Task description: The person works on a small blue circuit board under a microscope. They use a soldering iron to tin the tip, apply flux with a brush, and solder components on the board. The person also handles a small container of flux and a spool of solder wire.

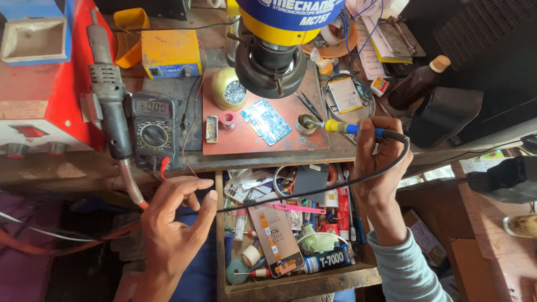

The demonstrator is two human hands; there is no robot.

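My right hand [376, 162] grips a soldering iron [342, 127] with a yellow and blue handle. Its tip rests in a small round tin of flux [306, 123] on the brown work mat [268, 142]. A blue circuit board [266, 121] lies on the mat left of the tin, under the microscope head [272, 56]. My left hand [172, 221] hovers with fingers spread, holding nothing, below the bench edge near a digital multimeter [154, 131]. The iron's black cable [313, 190] runs from the handle leftward across the open drawer.
An open wooden drawer [291, 282] holds tubes, tools and a phone part. A hot-air gun [109, 98] lies by a red station [33, 95]. A yellow box [170, 53], solder-wire ball [229, 89], brown bottle [414, 84] and tweezers [309, 105] crowd the bench.
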